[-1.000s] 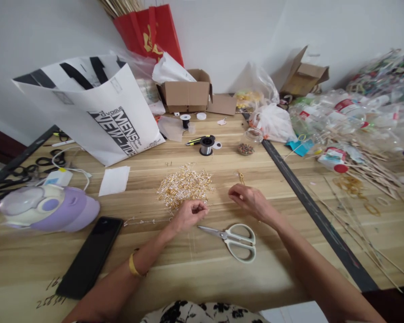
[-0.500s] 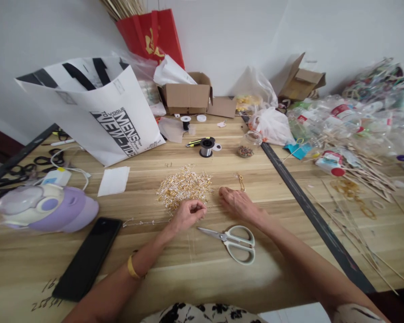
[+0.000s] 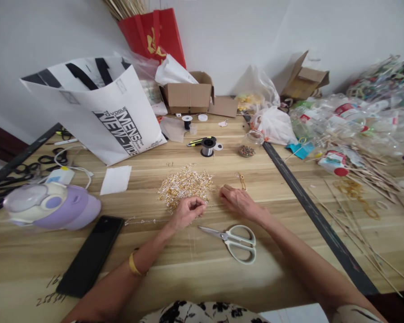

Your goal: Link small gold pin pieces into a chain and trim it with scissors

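At the near right edge of a pile of small gold and silver beads (image 3: 185, 183), my left hand (image 3: 187, 211) has its thumb and fingertips pressed together. Whatever they pinch is too small to make out. My right hand (image 3: 239, 202) rests on the table just right of the pile, fingers curled in, their contents hidden. A thin beaded chain (image 3: 144, 221) lies to the left of my left hand. Just beyond my right hand is a small gold chain (image 3: 242, 181). Scissors (image 3: 234, 240) with pale handles lie below both hands, blades pointing left.
A wire spool (image 3: 208, 147) and a jar of beads (image 3: 247, 150) stand beyond the pile. At left are a black phone (image 3: 90, 255), a purple-white device (image 3: 54, 206) and a white bag (image 3: 121, 116). Plastic bottles (image 3: 350, 116) and thin sticks (image 3: 346, 229) crowd the right.
My hands have barely moved; the left fingers sit slightly higher against the pile. The whole view has shifted a little.
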The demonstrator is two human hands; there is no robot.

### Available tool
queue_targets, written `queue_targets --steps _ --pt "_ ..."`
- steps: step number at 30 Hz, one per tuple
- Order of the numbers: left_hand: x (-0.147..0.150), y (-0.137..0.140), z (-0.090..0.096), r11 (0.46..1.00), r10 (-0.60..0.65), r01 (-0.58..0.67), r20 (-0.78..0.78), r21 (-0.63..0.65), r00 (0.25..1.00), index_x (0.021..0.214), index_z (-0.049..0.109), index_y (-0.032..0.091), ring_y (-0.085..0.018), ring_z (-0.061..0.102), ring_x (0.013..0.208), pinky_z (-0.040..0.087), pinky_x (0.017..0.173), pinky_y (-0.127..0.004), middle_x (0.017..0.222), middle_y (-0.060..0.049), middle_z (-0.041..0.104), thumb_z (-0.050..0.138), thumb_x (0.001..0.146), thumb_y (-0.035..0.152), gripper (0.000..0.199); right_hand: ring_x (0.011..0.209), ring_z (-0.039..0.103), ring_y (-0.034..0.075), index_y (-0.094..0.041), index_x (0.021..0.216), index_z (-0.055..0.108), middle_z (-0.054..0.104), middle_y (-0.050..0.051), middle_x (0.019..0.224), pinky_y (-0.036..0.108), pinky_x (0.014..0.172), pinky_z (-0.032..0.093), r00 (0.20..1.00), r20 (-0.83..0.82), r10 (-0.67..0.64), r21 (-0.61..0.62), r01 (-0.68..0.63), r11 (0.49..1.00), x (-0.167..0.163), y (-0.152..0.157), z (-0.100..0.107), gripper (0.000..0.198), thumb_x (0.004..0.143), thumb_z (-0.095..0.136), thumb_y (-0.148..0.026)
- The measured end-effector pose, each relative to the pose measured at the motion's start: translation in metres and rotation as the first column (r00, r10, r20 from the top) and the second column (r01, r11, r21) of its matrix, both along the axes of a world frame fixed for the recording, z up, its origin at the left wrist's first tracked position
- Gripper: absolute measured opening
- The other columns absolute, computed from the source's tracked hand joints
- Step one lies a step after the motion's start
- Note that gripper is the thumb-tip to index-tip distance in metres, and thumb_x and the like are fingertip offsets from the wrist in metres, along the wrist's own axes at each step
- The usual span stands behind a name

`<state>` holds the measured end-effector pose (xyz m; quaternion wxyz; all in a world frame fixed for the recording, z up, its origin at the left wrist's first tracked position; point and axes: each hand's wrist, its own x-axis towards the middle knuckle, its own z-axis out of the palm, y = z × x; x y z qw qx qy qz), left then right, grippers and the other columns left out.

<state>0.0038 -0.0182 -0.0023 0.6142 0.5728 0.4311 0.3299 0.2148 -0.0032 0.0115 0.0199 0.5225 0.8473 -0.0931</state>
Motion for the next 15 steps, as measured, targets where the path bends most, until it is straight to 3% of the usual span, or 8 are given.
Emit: queue_targets --steps 3,6,11,15 --pt "0.0001 -0.0004 0.0004 1.000 0.004 -0.004 0.002 0.012 1.000 0.070 0.058 0.011 -0.008 0.051 0.053 0.043 0.053 -0.020 0.058 0.001 0.057 0.066 0.070 0.032 0.022 0.070 0.059 0.014 -0.016 0.088 0.053 0.063 0.006 0.083 0.022 0.057 0.034 0.977 -0.206 -0.053 -0.024 0.049 0.998 0.0050 -0.0002 0.0004 0.011 0.088 0.042 -0.017" --pt "0.0004 -0.0010 0.0021 1.000 0.002 -0.002 -0.001 0.020 1.000 0.069 0.059 0.011 -0.008 0.052 0.054 0.043 0.053 -0.020 0.058 0.001 0.058 0.066 0.070 0.032 0.022 0.059 0.054 0.011 -0.016 0.083 0.053 0.060 0.001 0.068 0.021 0.056 0.036 0.884 -0.453 -0.113 -0.103 0.074 0.992 0.0079 -0.0012 0.0018 0.007 0.084 0.046 -0.016" --pt "0.0011 -0.0019 0.0036 1.000 0.016 -0.017 -0.008 -0.005 1.000 0.068 0.059 0.011 -0.008 0.052 0.052 0.043 0.053 -0.020 0.057 0.001 0.058 0.066 0.069 0.031 0.021 0.050 0.048 0.008 -0.016 0.085 0.053 0.053 -0.003 0.061 0.019 0.048 0.037 0.568 -0.778 -0.268 -0.319 0.010 0.948 0.0077 -0.0020 -0.0015 0.009 0.083 0.050 -0.025" --pt "0.0017 -0.0021 0.0027 0.999 0.022 -0.021 0.014 -0.029 1.000 0.069 0.059 0.011 -0.008 0.052 0.051 0.044 0.052 -0.020 0.056 0.001 0.058 0.067 0.068 0.031 0.021 0.045 0.045 0.007 -0.015 0.093 0.057 0.051 -0.004 0.059 0.018 0.042 0.037 0.370 -0.836 -0.405 -0.457 -0.064 0.887 0.0043 -0.0026 -0.0077 0.023 0.083 0.054 -0.036"
